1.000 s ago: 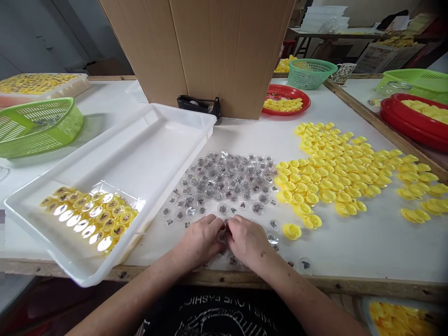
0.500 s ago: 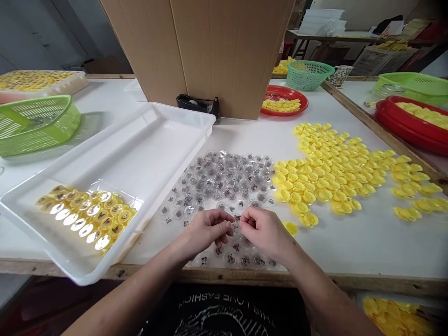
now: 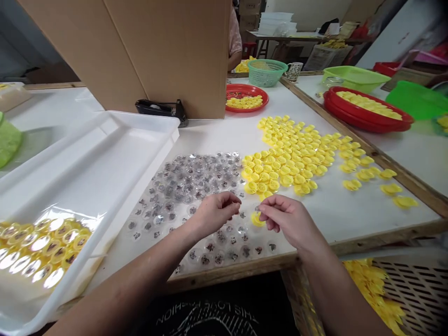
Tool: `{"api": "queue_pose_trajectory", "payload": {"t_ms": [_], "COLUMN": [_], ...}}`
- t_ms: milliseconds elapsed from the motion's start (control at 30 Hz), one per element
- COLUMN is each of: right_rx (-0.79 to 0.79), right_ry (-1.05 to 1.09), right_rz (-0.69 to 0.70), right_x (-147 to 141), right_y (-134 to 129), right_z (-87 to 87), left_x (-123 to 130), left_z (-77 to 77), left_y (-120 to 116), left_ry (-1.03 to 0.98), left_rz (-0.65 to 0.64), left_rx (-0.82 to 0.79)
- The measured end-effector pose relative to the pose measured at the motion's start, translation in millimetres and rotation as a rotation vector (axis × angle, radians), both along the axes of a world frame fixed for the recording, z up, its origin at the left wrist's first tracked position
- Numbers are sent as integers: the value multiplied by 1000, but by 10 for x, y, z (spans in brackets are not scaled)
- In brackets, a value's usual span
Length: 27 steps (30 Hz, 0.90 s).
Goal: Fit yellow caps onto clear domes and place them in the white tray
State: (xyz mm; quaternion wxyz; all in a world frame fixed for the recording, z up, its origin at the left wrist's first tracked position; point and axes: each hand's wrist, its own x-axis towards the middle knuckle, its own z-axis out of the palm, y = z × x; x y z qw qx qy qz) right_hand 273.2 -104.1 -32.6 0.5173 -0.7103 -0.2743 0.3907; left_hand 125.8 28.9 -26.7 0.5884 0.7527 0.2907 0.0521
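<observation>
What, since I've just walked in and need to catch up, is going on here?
Someone's right hand pinches what looks like a clear disc above a lone yellow cup. The left hand hovers beside it; I can't tell if it holds anything. Loose picture discs and yellow cups lie spread on the table, and the white tray is partly filled with picture-topped yellow pieces.

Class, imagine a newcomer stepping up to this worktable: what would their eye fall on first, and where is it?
The bright yellow cups stand out first, spread over the white table right of centre. Behind, left of centre, rises a tall brown cardboard sheet or box. In the foreground, the left hand and right hand are raised near many clear discs with dark prints.
</observation>
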Motion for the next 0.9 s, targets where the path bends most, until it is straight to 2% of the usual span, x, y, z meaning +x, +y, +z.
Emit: {"api": "queue_pose_trajectory", "payload": {"t_ms": [100,200,267,333,400,467,600,667,733,833,900], "right_rx": [-19,-49,-45,-37,-31,-13,53,110,185,312,397], "right_ry": [-26,-34,-19,-2,12,20,-66,-276,-581,-967,-1093], "right_rz": [-108,-134,-133,-136,-136,-124,-78,-48,-3,88,119], "right_x": [201,272,268,249,226,190,37,-74,-182,-301,-349], "right_y": [-163,-254,-277,-278,-264,-237,-149,-98,-49,15,51], "right_z": [-25,-83,-125,-156,-169,-159,-86,-35,7,32,22], "left_x": [165,320,413,477,495,461,293,201,120,16,-47], "left_z": [-125,-268,-356,-420,-444,-415,-237,-145,-87,-72,-94], "left_y": [-119,-297,-385,-419,-407,-376,-335,-325,-307,-259,-222], "left_ry": [16,27,55,59,18,-39,-25,11,26,12,-12], "left_rz": [-123,-216,-249,-258,-234,-187,-87,-37,19,74,79], "left_rx": [362,682,841,909,891,809,480,348,284,224,157]}}
